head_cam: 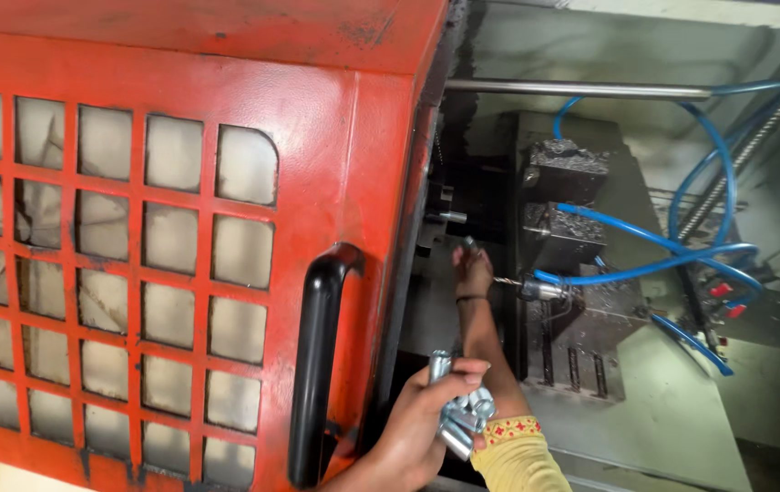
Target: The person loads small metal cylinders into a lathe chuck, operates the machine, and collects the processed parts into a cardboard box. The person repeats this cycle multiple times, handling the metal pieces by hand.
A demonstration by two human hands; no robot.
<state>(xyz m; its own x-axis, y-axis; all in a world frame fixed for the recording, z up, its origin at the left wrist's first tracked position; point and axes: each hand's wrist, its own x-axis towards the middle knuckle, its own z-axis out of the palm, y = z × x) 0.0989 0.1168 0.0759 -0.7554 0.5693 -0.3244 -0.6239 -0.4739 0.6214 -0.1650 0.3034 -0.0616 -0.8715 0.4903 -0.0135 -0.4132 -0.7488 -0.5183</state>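
Head camera looks down, close, into the machine enclosure [590, 301].

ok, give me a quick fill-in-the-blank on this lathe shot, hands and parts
1. The left hand holds a bunch of small ____ cylinders.
2. The right hand reaches into the machine past the ____ guard door with the grid window.
3. The handle on that door is ____.
4. The hoses running to the tool blocks are ____.

Missing words: metal; red; black; blue
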